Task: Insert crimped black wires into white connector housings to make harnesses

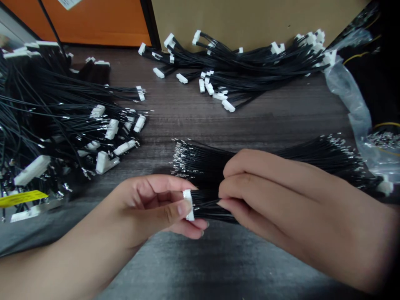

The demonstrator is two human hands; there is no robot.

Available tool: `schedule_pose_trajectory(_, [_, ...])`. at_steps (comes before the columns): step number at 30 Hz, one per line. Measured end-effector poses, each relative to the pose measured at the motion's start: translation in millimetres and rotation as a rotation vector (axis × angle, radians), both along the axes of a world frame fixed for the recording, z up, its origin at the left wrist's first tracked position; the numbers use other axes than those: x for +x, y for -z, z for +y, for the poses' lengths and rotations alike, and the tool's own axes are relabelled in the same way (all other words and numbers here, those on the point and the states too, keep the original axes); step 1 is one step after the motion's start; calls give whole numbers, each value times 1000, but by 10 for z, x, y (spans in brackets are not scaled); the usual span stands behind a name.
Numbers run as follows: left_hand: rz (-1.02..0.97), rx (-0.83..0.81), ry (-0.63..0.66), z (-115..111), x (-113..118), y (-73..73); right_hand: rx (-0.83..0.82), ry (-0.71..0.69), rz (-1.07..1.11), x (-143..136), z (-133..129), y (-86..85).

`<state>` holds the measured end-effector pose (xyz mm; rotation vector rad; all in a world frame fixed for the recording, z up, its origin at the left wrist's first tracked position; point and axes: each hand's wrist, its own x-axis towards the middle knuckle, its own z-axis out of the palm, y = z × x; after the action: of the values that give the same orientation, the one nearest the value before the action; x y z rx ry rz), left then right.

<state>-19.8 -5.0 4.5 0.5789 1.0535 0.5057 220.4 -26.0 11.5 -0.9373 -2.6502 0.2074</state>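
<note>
My left hand (165, 208) pinches a white connector housing (189, 206) between thumb and fingers. Several black wires run rightward out of that housing. Close by on the right, my right hand (265, 196) is closed, its thumb and index finger pinching a thin black wire (208, 203) whose metal tip points at the housing; I cannot tell whether the tip is inside. Just behind both hands lies a thick bundle of loose black wires (206, 154) with bare metal terminals at its ends, its middle partly hidden by my right hand.
At the left is a heap of black wire harnesses (40, 104) with white connectors and a yellow tag (23, 198). More finished-looking harnesses (250, 62) lie along the back, before a tan panel (256, 21) and an orange panel (90, 23). Clear plastic wrap (356, 104) edges the right side.
</note>
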Motion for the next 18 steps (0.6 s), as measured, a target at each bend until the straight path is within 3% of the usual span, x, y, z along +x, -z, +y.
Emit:
schedule_pose_trajectory(6, [-10, 21, 24, -7, -24, 4, -230, 211, 127, -16, -19, 0])
schedule_pose_trajectory(13, [-6, 21, 29, 11, 3, 7, -305, 171, 200, -53, 44, -36])
schedule_pose_trajectory(18, [-18, -12, 39, 9, -37, 31, -327, 227, 224, -78, 9, -30])
